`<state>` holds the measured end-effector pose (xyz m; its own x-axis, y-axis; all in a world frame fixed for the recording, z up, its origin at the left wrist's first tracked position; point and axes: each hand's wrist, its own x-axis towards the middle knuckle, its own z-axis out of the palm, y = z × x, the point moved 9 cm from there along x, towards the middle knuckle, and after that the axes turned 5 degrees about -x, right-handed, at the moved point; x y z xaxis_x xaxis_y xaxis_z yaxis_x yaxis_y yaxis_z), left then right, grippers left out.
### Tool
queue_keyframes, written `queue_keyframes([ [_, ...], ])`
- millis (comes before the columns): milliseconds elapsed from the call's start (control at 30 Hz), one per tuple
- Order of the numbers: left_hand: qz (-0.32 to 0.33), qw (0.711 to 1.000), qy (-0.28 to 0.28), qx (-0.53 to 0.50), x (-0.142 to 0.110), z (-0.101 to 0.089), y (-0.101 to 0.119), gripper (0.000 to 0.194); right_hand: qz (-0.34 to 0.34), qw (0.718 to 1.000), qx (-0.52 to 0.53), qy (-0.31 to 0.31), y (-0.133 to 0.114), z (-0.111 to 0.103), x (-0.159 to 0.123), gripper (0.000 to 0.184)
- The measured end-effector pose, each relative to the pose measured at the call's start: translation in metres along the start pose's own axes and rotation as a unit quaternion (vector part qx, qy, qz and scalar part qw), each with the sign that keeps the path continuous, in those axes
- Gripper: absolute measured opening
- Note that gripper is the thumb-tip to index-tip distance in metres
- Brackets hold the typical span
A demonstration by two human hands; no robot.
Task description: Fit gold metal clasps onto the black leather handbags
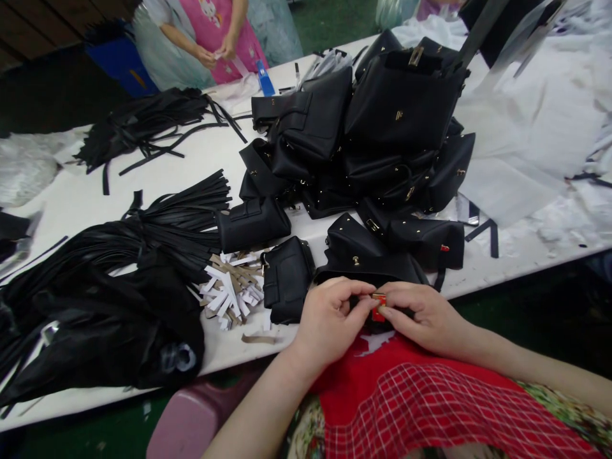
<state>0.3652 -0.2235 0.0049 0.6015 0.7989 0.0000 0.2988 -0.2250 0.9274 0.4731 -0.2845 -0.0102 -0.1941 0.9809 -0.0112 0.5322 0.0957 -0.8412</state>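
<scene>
At the table's near edge, my left hand and my right hand meet with thumbs and forefingers pinched. Between their fingertips is a small red bag clasp with a gold-coloured edge, partly covered by the fingers. A black handbag with a gold stud lies open just beyond my hands. Beside it, another black bag flap carries a similar red piece. To the left of my left hand sits a small folded black bag.
Black handbags are heaped at the back. Bundles of black straps and a black cloth bag lie left, near white paper strips. Across the table a person in a pink apron handles something. A pink stool stands below.
</scene>
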Motion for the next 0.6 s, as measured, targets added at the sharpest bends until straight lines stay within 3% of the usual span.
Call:
queue_keyframes([
  [400,-0.049,0.995,-0.084,0.029,0.011,0.002,-0.009,0.011,-0.050,0.997,-0.040,-0.037,-0.004,0.010,0.007,0.020],
  [500,-0.109,0.988,-0.109,-0.007,0.012,0.004,-0.019,0.010,-0.048,0.997,-0.038,-0.047,-0.003,0.012,0.009,0.018],
  [600,-0.213,0.957,-0.176,-0.087,0.008,0.013,-0.035,0.009,-0.049,0.995,-0.047,-0.077,-0.005,0.015,0.012,0.018],
])
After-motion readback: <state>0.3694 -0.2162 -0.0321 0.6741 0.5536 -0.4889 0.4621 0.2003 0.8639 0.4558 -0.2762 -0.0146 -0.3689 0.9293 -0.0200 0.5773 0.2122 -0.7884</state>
